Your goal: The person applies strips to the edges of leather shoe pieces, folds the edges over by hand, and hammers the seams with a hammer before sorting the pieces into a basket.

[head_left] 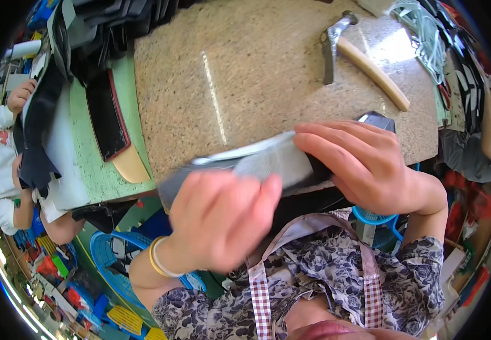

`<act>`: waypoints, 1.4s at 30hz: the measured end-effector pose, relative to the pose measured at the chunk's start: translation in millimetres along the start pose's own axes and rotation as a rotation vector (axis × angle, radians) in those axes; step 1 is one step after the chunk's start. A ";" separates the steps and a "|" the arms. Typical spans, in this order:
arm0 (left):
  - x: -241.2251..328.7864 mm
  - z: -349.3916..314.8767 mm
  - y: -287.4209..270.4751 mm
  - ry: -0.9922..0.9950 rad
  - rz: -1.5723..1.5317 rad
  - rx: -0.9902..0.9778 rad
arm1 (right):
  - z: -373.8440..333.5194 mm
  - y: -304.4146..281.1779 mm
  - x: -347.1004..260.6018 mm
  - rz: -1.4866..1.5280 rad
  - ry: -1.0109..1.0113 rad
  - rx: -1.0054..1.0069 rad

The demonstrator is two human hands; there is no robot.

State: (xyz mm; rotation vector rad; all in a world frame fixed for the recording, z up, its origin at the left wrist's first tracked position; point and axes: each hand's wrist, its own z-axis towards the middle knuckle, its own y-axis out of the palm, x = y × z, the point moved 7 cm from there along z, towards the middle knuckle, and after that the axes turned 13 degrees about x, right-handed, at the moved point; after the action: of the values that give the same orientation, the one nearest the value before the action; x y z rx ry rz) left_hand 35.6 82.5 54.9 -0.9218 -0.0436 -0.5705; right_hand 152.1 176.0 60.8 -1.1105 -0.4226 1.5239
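1. One grey piece [274, 164] lies along the near edge of the tabletop [257, 73].
2. Right hand [370, 167]: fingers pressed together over the piece's right part; thumb hidden, so I cannot tell whether it pinches.
3. Left hand [220, 212]: curled, blurred, over the left part; grip unclear.
4. Slack right-hand pressure could let the piece slide off that edge; uneven left-hand force might crease it.
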 end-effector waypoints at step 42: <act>47.9 14.5 88.6 0.075 0.074 -0.385 | -108.4 -12.3 60.1 0.075 0.158 0.034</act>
State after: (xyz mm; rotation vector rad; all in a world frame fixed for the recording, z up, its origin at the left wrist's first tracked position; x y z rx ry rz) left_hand 122.2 113.7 11.3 -1.2690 0.1734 -0.5535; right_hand 253.4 201.1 -7.2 -1.2212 -0.2486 1.4907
